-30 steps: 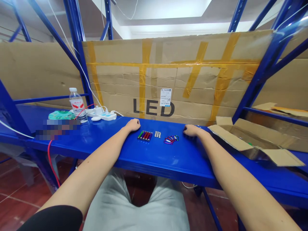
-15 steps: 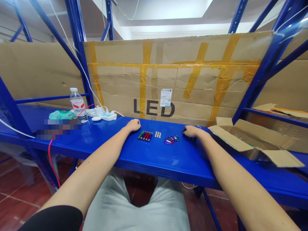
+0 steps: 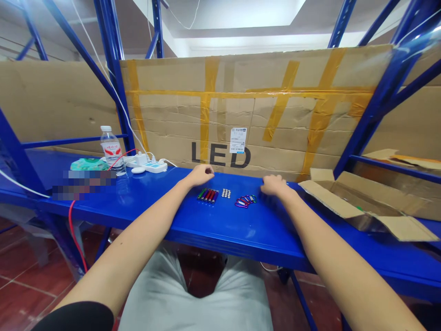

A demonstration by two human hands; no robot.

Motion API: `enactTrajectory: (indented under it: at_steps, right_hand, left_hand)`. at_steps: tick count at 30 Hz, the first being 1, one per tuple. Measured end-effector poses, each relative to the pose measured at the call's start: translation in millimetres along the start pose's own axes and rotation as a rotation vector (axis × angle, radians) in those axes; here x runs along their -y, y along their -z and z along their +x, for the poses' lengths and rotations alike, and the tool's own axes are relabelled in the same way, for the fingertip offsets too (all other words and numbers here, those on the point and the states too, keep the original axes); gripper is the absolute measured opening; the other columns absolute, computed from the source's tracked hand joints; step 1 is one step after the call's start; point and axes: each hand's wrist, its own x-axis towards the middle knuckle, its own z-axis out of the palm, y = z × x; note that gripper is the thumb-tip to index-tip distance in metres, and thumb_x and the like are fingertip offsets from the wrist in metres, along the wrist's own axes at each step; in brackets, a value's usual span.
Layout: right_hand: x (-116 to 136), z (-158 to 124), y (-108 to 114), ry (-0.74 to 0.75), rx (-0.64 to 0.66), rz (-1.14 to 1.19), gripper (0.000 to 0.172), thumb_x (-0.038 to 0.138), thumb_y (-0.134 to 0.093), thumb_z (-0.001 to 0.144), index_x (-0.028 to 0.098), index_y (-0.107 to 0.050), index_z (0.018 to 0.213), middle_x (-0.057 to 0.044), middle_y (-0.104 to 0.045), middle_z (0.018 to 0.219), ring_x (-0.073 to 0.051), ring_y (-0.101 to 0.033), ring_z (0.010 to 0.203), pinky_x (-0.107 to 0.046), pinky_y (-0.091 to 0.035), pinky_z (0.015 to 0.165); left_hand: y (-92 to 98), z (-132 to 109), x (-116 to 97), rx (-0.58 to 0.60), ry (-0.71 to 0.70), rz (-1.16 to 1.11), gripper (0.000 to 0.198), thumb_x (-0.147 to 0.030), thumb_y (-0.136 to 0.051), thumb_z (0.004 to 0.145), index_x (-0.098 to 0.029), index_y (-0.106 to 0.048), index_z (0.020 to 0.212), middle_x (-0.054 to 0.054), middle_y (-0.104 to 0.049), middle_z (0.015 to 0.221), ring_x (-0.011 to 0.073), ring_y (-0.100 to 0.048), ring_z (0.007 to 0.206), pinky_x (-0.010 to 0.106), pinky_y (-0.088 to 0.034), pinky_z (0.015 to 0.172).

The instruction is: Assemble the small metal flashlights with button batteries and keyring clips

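On the blue tabletop [image 3: 220, 220] lies a side-by-side row of slim metal tubes [image 3: 208, 196] in green, purple and red. Small silver discs that look like button cells [image 3: 226, 193] form a tidy grid just right of them. Further right, several coloured carabiners [image 3: 245, 201] overlap in a fan. My left hand [image 3: 201, 175] hovers just behind the tubes, fingers loosely curved with a gap to the thumb and nothing visible in them. Right of the carabiners is my right hand [image 3: 273, 185], its bent fingers a little apart and seemingly holding nothing.
An open cardboard box [image 3: 365, 202] stands at the right. A water bottle [image 3: 111, 149], a white power strip [image 3: 151, 165] with cables and a green packet [image 3: 87, 164] are at the left. A large taped cardboard sheet [image 3: 172, 119] closes off the back between blue rack posts.
My left hand has moved right and slightly away from me, to behind the tubes, its fingers looser. My right hand has shifted slightly, its fingers lifting. The small items lie unmoved.
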Motion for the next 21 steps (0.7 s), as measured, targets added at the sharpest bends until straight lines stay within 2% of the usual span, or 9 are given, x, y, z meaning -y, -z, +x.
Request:
enactTrajectory:
  at_steps: [2,5,8,11,15,18,21]
  right_hand:
    - [18.2,-14.1,11.0,0.204,-0.185,0.123,0.035,0.022,-0.053,0.085,0.013,-0.068,0.115,-0.019,-0.063,0.124,-0.032,-0.055,0.118,-0.041,-0.042,0.099]
    - [52.3,-40.1,20.0,0.652,-0.146,0.409,0.032,0.017,-0.044,0.089,0.019,-0.071,0.107,-0.007,-0.072,0.109,-0.019,-0.064,0.100,-0.027,-0.046,0.091]
    - [83.9,-61.9,15.3,0.909,-0.101,0.455,0.033,0.013,-0.046,0.087,0.021,-0.072,0.104,-0.003,-0.073,0.107,-0.018,-0.065,0.097,-0.027,-0.046,0.089]
    - [102.4,-72.6,4.9,0.965,-0.122,0.367,0.032,0.011,-0.047,0.087,0.019,-0.071,0.108,-0.006,-0.072,0.111,-0.020,-0.064,0.101,-0.030,-0.045,0.091]
    - [108.7,-74.7,-2.5,0.983,-0.162,0.261,0.028,0.014,-0.048,0.090,0.017,-0.069,0.108,-0.010,-0.068,0.117,-0.021,-0.062,0.104,-0.031,-0.044,0.091]
    - [108.6,-75.0,-0.9,0.982,-0.165,0.246,0.023,0.016,-0.048,0.092,0.017,-0.069,0.102,-0.010,-0.068,0.111,-0.020,-0.062,0.099,-0.030,-0.044,0.086]
    - [106.8,-77.1,4.7,0.987,-0.104,0.276,0.020,0.020,-0.048,0.093,0.017,-0.068,0.092,-0.008,-0.069,0.098,-0.017,-0.061,0.087,-0.028,-0.043,0.079]
  left_hand:
    - [-2.7,-2.0,-13.1,0.109,-0.100,-0.045,0.018,-0.025,-0.056,0.074,-0.015,-0.069,0.082,0.004,-0.071,0.084,0.0168,-0.063,0.080,0.027,-0.049,0.076]
    - [-7.8,-5.4,-23.2,0.247,-0.142,-0.028,0.018,-0.022,-0.055,0.071,-0.015,-0.070,0.078,0.003,-0.070,0.077,0.0158,-0.062,0.075,0.025,-0.047,0.070]
    - [-9.4,-8.2,-25.1,0.340,-0.104,0.016,0.016,-0.020,-0.056,0.067,-0.015,-0.070,0.075,0.002,-0.068,0.068,0.0152,-0.061,0.066,0.023,-0.043,0.059]
    - [-8.0,-9.9,-25.6,0.371,-0.056,0.017,0.017,-0.021,-0.057,0.066,-0.014,-0.070,0.075,0.001,-0.066,0.063,0.0142,-0.058,0.059,0.023,-0.040,0.054]
    - [-7.6,-10.1,-27.1,0.374,-0.040,0.030,0.018,-0.024,-0.057,0.068,-0.013,-0.071,0.074,0.002,-0.066,0.061,0.0136,-0.057,0.056,0.023,-0.039,0.052]
    - [-8.8,-8.7,-26.4,0.358,-0.049,0.056,0.019,-0.024,-0.057,0.069,-0.013,-0.071,0.074,0.002,-0.067,0.064,0.0138,-0.058,0.060,0.022,-0.040,0.053]
    - [-9.4,-7.5,-24.6,0.334,-0.055,0.052,0.020,-0.021,-0.055,0.069,-0.014,-0.072,0.075,0.003,-0.070,0.069,0.0141,-0.060,0.064,0.022,-0.042,0.058]
